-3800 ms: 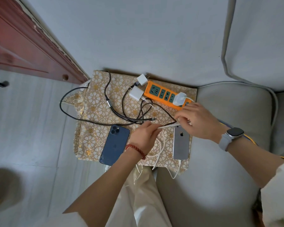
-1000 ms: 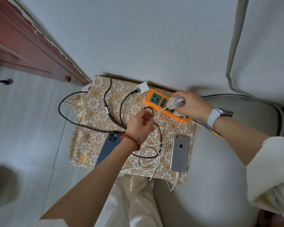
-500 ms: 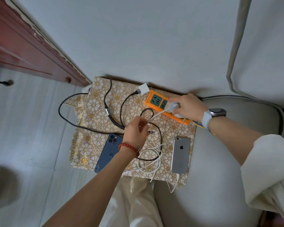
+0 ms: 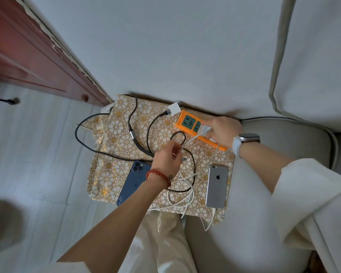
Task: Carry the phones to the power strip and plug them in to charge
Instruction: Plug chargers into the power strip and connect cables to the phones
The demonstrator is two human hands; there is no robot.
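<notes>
Nearest me, I see the blue phone and the silver phone lying face down on the patterned cloth, a white cable plugged into the silver one. My left hand pinches that cable between them. Farther off, my right hand grips a white charger on the orange power strip.

Right hand grips a white charger at the orange power strip. Left hand pinches the white cable. Blue phone and silver phone lie face-down on the patterned cloth.
</notes>
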